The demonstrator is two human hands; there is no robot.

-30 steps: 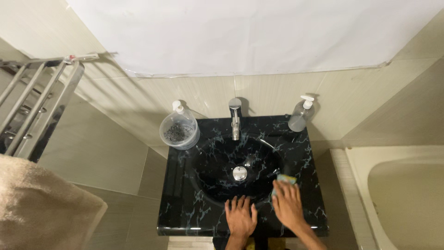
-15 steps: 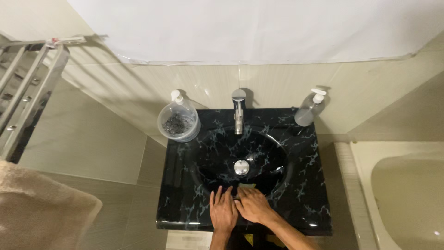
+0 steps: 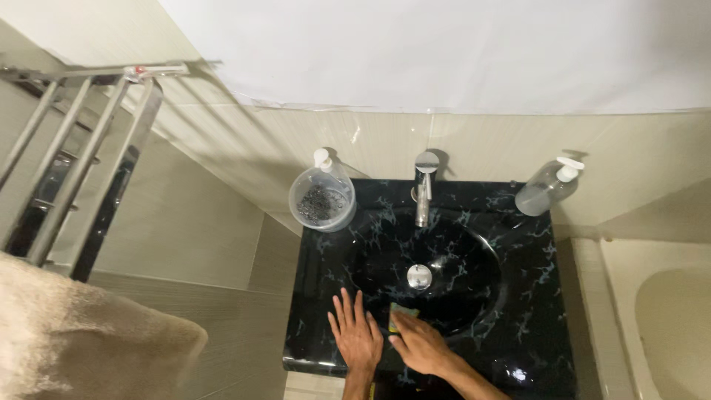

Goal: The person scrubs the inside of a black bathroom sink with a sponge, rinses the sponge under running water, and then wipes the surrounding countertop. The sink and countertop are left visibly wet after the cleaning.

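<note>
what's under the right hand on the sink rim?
A yellow-green sponge pokes out above the right hand at the front rim of the black marbled sink. Most of it is covered by the hand.

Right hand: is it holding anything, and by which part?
The right hand presses a small sponge flat on the sink rim, covering its near end.

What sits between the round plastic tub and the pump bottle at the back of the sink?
In the head view, the metal tap stands between the tub and the bottle.
</note>
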